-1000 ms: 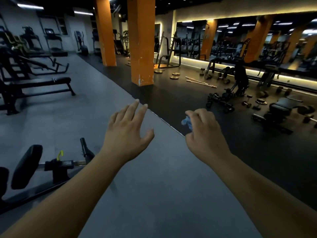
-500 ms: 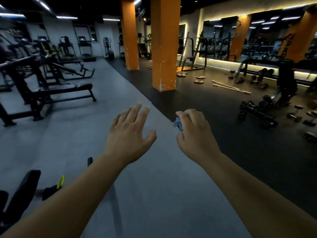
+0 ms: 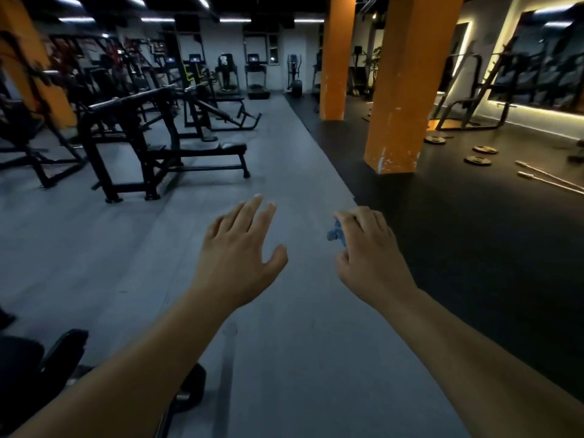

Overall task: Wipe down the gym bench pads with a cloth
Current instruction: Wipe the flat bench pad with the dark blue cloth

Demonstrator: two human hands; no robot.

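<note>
The cloth (image 3: 335, 233) is a small blue wad in my right hand (image 3: 369, 248). Only a bunched corner pokes out past the fingers on the thumb side. Those fingers are curled down over it and the thumb closes in from below, so the hand is clamped on the cloth, held out in front of me above the floor (image 3: 284, 343). My left hand (image 3: 237, 257) hangs just beside it without touching. It is palm down, fingers straight and close together, thumb spread to the side, and it holds nothing.

The bench (image 3: 202, 149) I can see best is a flat one with a long black pad, joined to a black rack (image 3: 126, 137) that carries a bar. It stands ahead and to the left, well apart from both hands. At the bottom left corner, partly behind my left forearm, there are dark padded shapes (image 3: 22, 358). They are blurred and dim, perhaps the pads of another bench.

Under my hands runs a grey strip of floor, and black flooring lies to the right of it. Two orange pillars (image 3: 401, 90) rise from the black part. Beyond the nearer pillar, round weight plates (image 3: 477, 160) lie flat, with a barbell (image 3: 550, 178) on the floor near them. Treadmills (image 3: 256, 74) line the far wall. A mirror (image 3: 543, 58) with a lit strip below it covers the right wall.
</note>
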